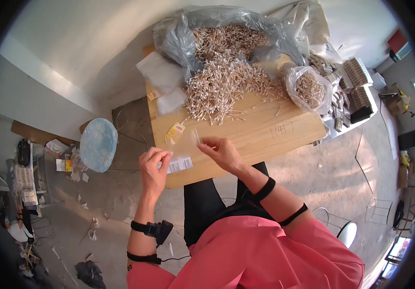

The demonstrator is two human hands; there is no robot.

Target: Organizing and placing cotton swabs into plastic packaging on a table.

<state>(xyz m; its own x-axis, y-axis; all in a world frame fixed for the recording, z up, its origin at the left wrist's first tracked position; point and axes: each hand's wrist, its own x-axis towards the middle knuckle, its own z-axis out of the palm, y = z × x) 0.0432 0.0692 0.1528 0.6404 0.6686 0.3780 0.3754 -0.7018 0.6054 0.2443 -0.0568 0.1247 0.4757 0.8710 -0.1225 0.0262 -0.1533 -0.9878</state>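
In front of me, over the near left corner of the table, my left hand (153, 166) and my right hand (222, 152) pinch a small clear plastic bag (184, 143) between them. Its right edge stands up beside my right fingertips. Just below the bag lies a white printed label (180, 164), next to my left fingers. A small yellow card (175, 129) is right behind the bag; whether it touches the plastic I cannot tell. Farther back, a big heap of wooden-stick cotton swabs (222, 89) spills from a large grey plastic bag (188, 45) onto the table.
The wooden table (255, 139) carries a clear bag of swabs (309, 90) at its right. Stacks of packed swabs (356, 72) stand beyond. Flat clear bags (161, 72) and another yellow card (153, 96) lie at the left. A blue-topped stool (98, 145) stands left of the table.
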